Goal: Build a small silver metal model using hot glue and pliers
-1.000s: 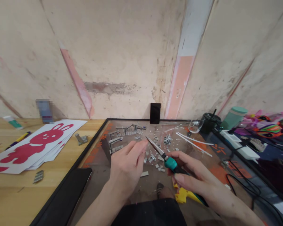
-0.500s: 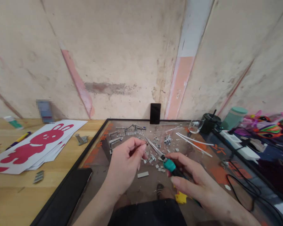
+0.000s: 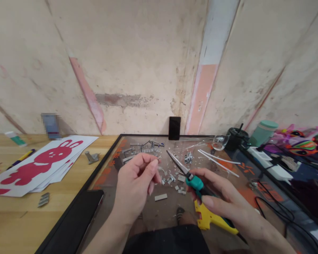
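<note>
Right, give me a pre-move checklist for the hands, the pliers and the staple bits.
1. Right hand grips the teal-handled pliers: ok.
2. Pliers tip closed and clear of the left hand: ok, a gap shows between them.
3. Left fingertips pinch a piece: cannot tell, too small to see.
4. Staple bits lie on the glass mat within reach: ok.
5. Yellow tool clear of the right hand: not ok, it lies right under it.

No legible txt, labels or nos. anywhere; red bunny graphic only on white sheets.
</note>
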`<state>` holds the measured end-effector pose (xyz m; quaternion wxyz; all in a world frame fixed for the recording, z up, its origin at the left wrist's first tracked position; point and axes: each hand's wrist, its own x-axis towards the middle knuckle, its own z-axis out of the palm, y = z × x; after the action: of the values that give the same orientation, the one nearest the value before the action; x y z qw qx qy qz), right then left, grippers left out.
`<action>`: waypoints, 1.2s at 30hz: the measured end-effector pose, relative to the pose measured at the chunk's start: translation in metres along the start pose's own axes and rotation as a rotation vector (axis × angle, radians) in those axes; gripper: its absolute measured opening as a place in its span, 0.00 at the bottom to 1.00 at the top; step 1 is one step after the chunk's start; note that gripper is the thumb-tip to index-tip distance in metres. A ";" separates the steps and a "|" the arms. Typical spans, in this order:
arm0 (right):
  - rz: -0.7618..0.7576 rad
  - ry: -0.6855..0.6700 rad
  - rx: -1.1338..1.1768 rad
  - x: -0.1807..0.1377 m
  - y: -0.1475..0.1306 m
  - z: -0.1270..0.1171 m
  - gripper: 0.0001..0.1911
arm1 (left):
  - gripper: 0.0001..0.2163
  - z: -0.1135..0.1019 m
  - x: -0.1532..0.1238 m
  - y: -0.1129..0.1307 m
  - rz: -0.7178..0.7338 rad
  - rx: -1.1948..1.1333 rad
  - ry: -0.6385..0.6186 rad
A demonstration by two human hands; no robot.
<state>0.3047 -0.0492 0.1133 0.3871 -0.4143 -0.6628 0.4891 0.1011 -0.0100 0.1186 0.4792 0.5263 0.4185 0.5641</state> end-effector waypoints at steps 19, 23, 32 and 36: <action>0.001 0.009 -0.133 -0.001 0.001 0.005 0.19 | 0.05 0.001 0.000 -0.012 0.473 0.592 0.110; -0.036 0.009 -0.263 -0.001 0.002 0.001 0.21 | 0.06 -0.002 0.001 0.001 -0.027 0.028 -0.115; -0.090 0.040 -0.320 -0.003 0.002 -0.010 0.24 | 0.04 -0.002 0.000 0.011 -0.361 -0.499 -0.313; -0.028 -0.002 -0.038 -0.001 0.005 -0.003 0.23 | 0.04 0.001 -0.007 0.005 0.033 -0.070 0.076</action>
<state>0.3090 -0.0478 0.1087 0.3855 -0.4116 -0.6780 0.4714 0.1010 -0.0176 0.1220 0.4717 0.4941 0.4080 0.6058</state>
